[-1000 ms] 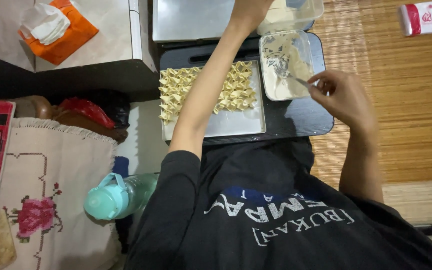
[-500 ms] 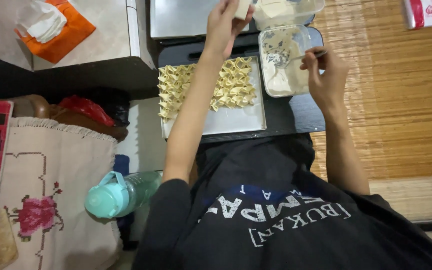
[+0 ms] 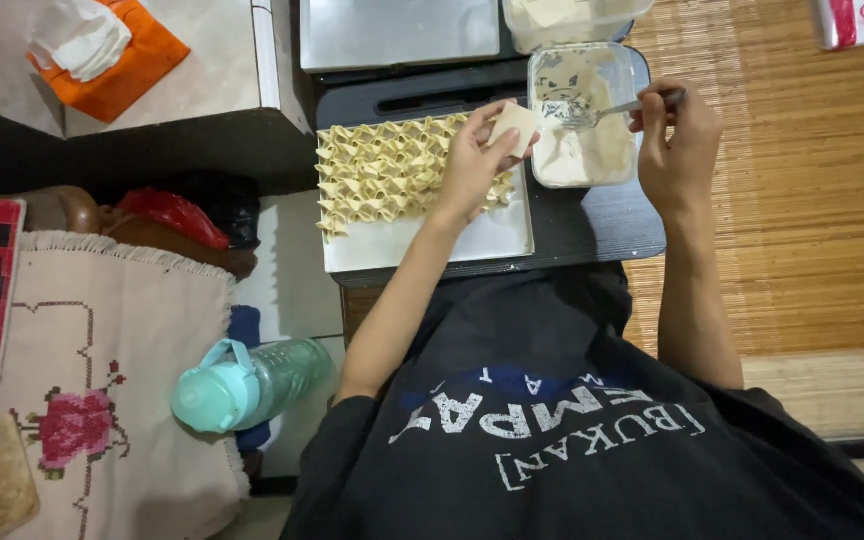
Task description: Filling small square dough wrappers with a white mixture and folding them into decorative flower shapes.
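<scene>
My left hand (image 3: 472, 165) holds a pale square dough wrapper (image 3: 515, 124) over the right end of a white tray (image 3: 422, 245). Several folded dumplings (image 3: 382, 170) lie in rows on that tray. My right hand (image 3: 680, 150) grips a metal fork (image 3: 602, 110) whose tines rest in a clear plastic tub of pale filling (image 3: 582, 120). Tray and tub sit on a low dark table (image 3: 602, 225) in front of me.
A second clear tub (image 3: 562, 18) and a metal tray (image 3: 397, 30) stand at the far side. An orange box with white tissue (image 3: 112, 55) sits top left. A teal water bottle (image 3: 247, 385) lies by my left side, next to an embroidered cloth (image 3: 82, 400). Woven mat (image 3: 802, 200) at right.
My left hand has drawn back from the far tub, bringing a wrapper down over the tray. My right hand with the fork shifted toward the filling tub. The camera moved closer.
</scene>
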